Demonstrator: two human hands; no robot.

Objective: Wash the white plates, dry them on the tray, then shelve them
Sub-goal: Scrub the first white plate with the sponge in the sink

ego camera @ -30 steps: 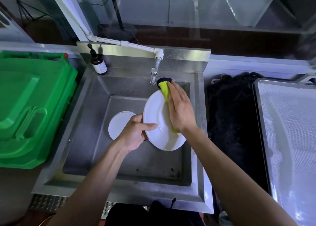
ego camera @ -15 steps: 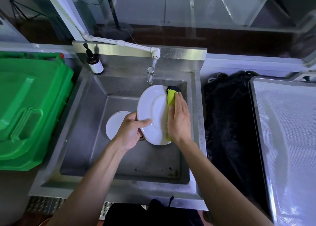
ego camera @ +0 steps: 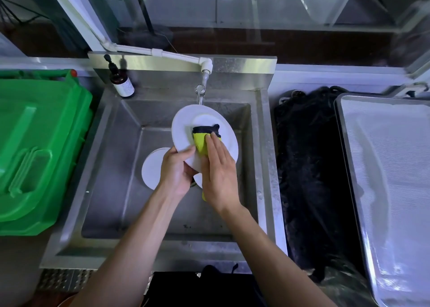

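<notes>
Over the steel sink (ego camera: 109,167) my left hand (ego camera: 176,169) grips the near rim of a white plate (ego camera: 183,130), tilted up under the tap (ego camera: 201,90). My right hand (ego camera: 218,169) lies flat with straight fingers on a yellow and black sponge (ego camera: 201,139), pressing it against the plate's face. A second white plate (ego camera: 151,169) lies on the sink floor, partly hidden by my left hand. A small white piece shows between my wrists; what it is I cannot tell.
A brown pump bottle (ego camera: 122,83) stands at the sink's back left corner. A green bin (ego camera: 35,148) sits left of the sink. Black material (ego camera: 309,178) fills the gap on the right, beside a large metal tray (ego camera: 391,190) lined with white mesh.
The plate has turned from edge-on toward me so its face shows. My right hand and the sponge slid from the plate's right rim onto the middle of its face.
</notes>
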